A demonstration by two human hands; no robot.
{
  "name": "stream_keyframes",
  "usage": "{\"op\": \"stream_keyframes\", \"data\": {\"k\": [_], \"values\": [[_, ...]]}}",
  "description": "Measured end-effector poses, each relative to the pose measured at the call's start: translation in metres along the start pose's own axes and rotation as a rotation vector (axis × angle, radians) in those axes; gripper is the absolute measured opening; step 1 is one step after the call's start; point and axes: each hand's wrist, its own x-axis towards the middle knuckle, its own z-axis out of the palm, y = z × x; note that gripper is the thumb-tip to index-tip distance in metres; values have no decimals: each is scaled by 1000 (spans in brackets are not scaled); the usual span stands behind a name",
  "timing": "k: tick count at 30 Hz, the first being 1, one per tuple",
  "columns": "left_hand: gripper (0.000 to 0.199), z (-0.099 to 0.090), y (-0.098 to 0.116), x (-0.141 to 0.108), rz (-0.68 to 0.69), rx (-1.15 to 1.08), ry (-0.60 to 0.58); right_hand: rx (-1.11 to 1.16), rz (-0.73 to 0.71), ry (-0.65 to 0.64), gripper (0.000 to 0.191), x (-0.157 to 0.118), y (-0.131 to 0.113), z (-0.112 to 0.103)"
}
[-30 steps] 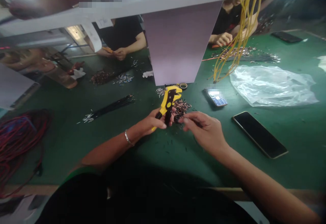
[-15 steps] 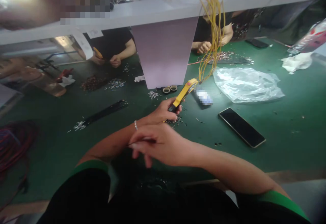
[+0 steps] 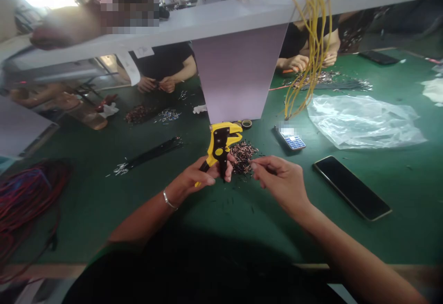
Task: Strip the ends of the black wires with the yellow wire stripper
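Note:
My left hand point(image 3: 194, 175) is closed round the handles of a yellow and black wire stripper point(image 3: 220, 149), whose jaws point up and to the right. Just right of the tool lies a pile of short wire pieces point(image 3: 244, 152), dark with coppery ends. At the right edge of this pile is my right hand point(image 3: 282, 177), thumb and fingers pinched together. What the pinch holds, if anything, is too small to make out. Dark scraps are scattered on the green tabletop below the pile.
A phone point(image 3: 351, 187), a small device with keys point(image 3: 290, 139) and a clear plastic bag point(image 3: 363, 122) lie to the right. Yellow wires point(image 3: 316, 32) hang from the shelf point(image 3: 221, 15). Black wires point(image 3: 152, 154) and red coils point(image 3: 27, 198) lie left. Co-workers' hands point(image 3: 157, 84) show opposite.
My right hand has uncrossed from over my left forearm and moved right to the wire pile. My left hand has come nearer and left with the stripper, now turned broadside. The view has shifted.

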Motion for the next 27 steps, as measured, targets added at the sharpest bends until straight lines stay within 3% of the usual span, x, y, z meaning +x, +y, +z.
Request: {"op": "stream_keyframes", "data": {"k": [6,19,27], "values": [[68,-5,-9,-1,-43,-94,-9,-225,-241,126,17,-2,3,0],[65,-3,-19,1,-61,-166,-76,-485,-761,233,16,-2,10,14],[65,-1,-21,0,-90,-194,-94,-647,-924,275,14,-1,11,16]]}}
